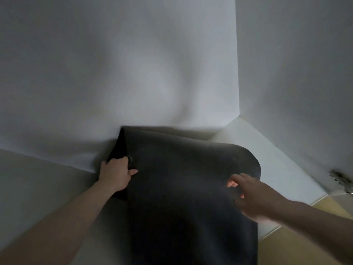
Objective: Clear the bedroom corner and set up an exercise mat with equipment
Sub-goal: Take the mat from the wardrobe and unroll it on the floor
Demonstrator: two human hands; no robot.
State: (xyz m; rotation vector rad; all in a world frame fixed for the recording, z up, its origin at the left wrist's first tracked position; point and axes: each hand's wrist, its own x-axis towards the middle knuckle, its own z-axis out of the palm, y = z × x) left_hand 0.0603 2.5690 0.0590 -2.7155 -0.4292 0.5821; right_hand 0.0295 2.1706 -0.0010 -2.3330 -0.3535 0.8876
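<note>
Mat [187, 188]: left hand [116, 175] grips its edge; right hand [254, 197] spread, fingers relaxed.

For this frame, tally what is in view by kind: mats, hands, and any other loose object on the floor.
Mats: 1, the dark grey rubber exercise mat, far end curled up at the wall.
Hands: 2, left hand gripping the mat's left edge, right hand open over its right side.
Other: 1, a small blurred metallic object, kind unclear.
Total: 4

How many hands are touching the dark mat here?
1 for certain. The left hand grips the dark mat's raised left edge; the right hand hovers open near its right side, contact unclear.
</note>
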